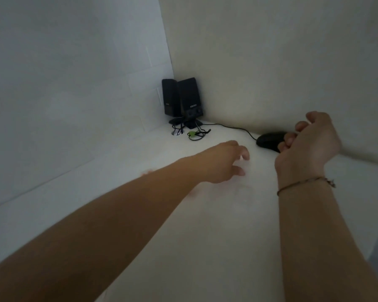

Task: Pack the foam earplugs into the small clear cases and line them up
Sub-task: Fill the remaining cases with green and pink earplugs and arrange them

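Head view shows a white table [216,225] washed out by glare, with a black mouse [268,140] as the one clear marker near its far right edge. The left hand [223,164] reaches out low over the table, left of the mouse and nearer the person, its fingers [241,171] spread and bent downward; something small and pale shows at the fingertips, but whether it is an earplug, a case or only glare I cannot tell, nor whether the fingers pinch it. The right hand [308,144] hangs above the table, partly in front of the mouse, palm turned inward, fingers loosely curled with nothing visible in them. My reading is that this is the pick-up step: the left hand going for a plug or a case, the right waiting to help. No clear case can be made out anywhere, so nothing can be said of what any case holds, and no row of cases shows; faint pinkish smudges on the table nearer the person than the mouse may be plugs, though too blown out to be sure. The next move calls for a light two-finger pinch, then the right hand steadying an open case. Far left of the mouse, in the corner, stand two black speakers [181,99] with cables.
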Demonstrator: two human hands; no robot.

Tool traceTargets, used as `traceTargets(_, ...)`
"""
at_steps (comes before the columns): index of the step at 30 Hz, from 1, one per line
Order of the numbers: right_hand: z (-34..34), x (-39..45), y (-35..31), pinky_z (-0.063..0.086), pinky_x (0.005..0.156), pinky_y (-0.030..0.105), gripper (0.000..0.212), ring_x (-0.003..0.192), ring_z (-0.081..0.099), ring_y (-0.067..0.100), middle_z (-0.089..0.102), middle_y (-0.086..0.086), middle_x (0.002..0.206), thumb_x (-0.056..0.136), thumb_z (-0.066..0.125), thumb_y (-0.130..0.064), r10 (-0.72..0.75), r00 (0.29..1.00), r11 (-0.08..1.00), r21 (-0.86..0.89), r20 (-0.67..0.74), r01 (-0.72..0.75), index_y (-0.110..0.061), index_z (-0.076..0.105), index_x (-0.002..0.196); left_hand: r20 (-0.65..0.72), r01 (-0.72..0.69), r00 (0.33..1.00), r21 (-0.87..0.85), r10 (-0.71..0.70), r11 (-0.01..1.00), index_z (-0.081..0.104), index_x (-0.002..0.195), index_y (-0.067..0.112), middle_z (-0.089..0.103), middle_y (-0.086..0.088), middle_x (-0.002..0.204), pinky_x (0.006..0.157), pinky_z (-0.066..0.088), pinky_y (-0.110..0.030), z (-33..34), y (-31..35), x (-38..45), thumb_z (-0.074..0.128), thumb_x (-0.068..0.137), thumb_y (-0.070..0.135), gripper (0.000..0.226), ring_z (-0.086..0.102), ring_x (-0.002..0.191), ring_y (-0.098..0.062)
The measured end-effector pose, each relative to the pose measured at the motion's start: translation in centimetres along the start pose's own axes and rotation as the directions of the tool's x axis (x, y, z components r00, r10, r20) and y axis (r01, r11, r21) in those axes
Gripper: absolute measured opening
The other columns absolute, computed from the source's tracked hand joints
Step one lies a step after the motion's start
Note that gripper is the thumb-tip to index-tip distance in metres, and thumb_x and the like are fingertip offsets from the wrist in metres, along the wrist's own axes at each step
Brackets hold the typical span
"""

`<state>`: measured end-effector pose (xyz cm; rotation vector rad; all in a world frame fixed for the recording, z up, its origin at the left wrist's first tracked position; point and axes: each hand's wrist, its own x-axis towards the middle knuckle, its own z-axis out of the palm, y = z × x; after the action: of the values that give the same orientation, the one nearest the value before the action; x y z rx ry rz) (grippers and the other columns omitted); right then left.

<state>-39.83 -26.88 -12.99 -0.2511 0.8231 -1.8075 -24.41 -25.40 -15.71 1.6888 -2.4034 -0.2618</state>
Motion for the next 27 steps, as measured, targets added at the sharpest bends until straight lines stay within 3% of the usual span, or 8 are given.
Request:
traceTargets(2,0.7,-0.7,0.5,0.022,0.043,0.021,0.009,0.041,0.032,0.014,0.048,-0.002,0.055,0.085,0.056,-0.013,-0.071,0.992,0.989,-0.123,0.104,0.084,-0.015,0.058,0.076,-0.066,0.059,0.996,-0.099,-0.065,0.993,0.059,0.119,0.012,0.05,-0.003,0.114,0.089,0.04,-0.026,-0.9,-0.3,-1.4,0.06,0.094,0.031,0.032,0.051,0.095,-0.013)
traceTargets(4,1.4,-2.2,1.3,0.031,0.046,0.021,0.009,0.045,0.042,0.014,0.057,-0.003,0.063,0.082,0.061,-0.013,-0.19,0.905,0.894,-0.313,0.38,0.319,-0.02,0.064,0.077,-0.108,0.145,0.98,-0.191,-0.167,0.971,0.062,0.111,0.011,0.059,-0.002,0.104,0.083,0.045,-0.028,-2.6,-0.8,-3.4,0.057,0.095,0.036,0.03,0.058,0.09,-0.015)
traceTargets(6,1.9,-4.5,2.5,0.041,0.051,0.019,0.015,0.053,0.052,0.01,0.064,-0.01,0.074,0.081,0.067,-0.012,-0.183,0.672,0.665,-0.413,0.718,0.622,-0.027,0.068,0.085,-0.089,0.207,0.955,-0.484,-0.283,0.85,0.064,0.102,0.012,0.066,-0.002,0.093,0.079,0.051,-0.031,-4.6,-1.4,-6.1,0.058,0.094,0.038,0.028,0.065,0.082,-0.017)
traceTargets(9,2.3,-8.9,4.6,0.041,0.062,0.005,0.015,0.076,0.06,0.004,0.067,-0.014,0.089,0.087,0.065,-0.011,-0.108,0.287,0.443,-0.213,0.952,0.871,-0.022,0.073,0.094,-0.048,0.15,0.943,-0.821,-0.329,0.551,0.068,0.092,0.016,0.059,-0.003,0.08,0.066,0.044,-0.034,-6.9,-2.7,-11.6,0.06,0.093,0.038,0.023,0.056,0.068,-0.02)
traceTargets(13,1.9,-14.0,7.1,0.049,0.072,0.01,0.017,0.084,0.062,0.004,0.07,-0.004,0.094,0.093,0.062,-0.021,-0.133,0.029,0.467,0.037,0.991,0.883,-0.012,0.073,0.1,-0.029,0.09,0.935,-0.945,-0.353,0.316,0.067,0.096,0.014,0.042,-0.001,0.074,0.055,0.032,-0.024,-7.0,-4.4,-19.0,0.06,0.084,0.054,0.042,0.037,0.058,-0.011)
traceTargets(18,0.9,-19.1,9.7,0.052,0.078,0.019,0.006,0.084,0.064,0.009,0.07,0.003,0.092,0.087,0.069,-0.009,-0.168,-0.176,0.417,0.232,0.97,0.879,-0.007,0.073,0.091,-0.062,-0.039,0.938,-0.997,-0.34,0.072,0.07,0.109,0.004,0.053,-0.007,0.084,0.064,0.049,-0.024,-5.4,-5.9,-27.2,0.08,0.068,0.052,0.064,0.052,0.068,-0.015)
traceTargets(24,-0.2,-22.7,11.3,0.052,0.067,0.031,0.011,0.08,0.064,0.019,0.067,0.008,0.098,0.09,0.06,-0.009,-0.058,-0.402,0.322,0.399,0.914,0.859,-0.003,0.069,0.088,-0.108,-0.023,0.88,-0.982,-0.462,0.186,0.073,0.099,0.002,0.057,-0.003,0.064,0.048,0.042,-0.021,-4.5,-6.3,-32.6,0.087,0.054,0.055,0.071,0.046,0.049,-0.012)
traceTargets(27,-0.5,-23.2,11.7,0.053,0.064,0.031,0.011,0.078,0.064,0.017,0.067,0.005,0.097,0.088,0.061,-0.012,-0.004,-0.427,0.316,0.407,0.904,0.857,-0.005,0.069,0.086,-0.119,-0.044,0.882,-0.984,-0.456,0.173,0.074,0.091,0.002,0.052,0.0,0.057,0.042,0.036,-0.018,-3.8,-6.7,-33.3,0.089,0.055,0.048,0.06,0.04,0.043,-0.01)
